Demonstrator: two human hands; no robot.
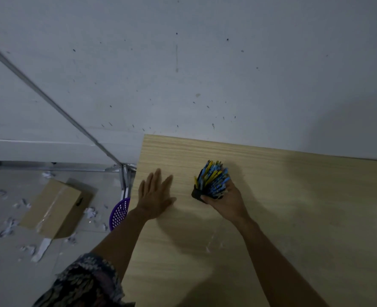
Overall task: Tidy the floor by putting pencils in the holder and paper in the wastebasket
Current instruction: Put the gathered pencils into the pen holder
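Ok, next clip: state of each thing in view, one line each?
left hand: flat on the table, fingers straight, empty
right hand: grips the pencil holder
pencil holder: packed full, over the table
pencils: bunched in the holder
paper scraps: scattered on the floor
purple basket: on the floor beside the table, partly hidden
cardboard box: taped shut, on the floor

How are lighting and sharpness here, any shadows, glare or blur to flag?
Head view: dim, bluish light, no glare; soft shadows lie on the table below the left hand and at far right; paper scraps on the floor look smeared; pencils in the holder are distinguishable.
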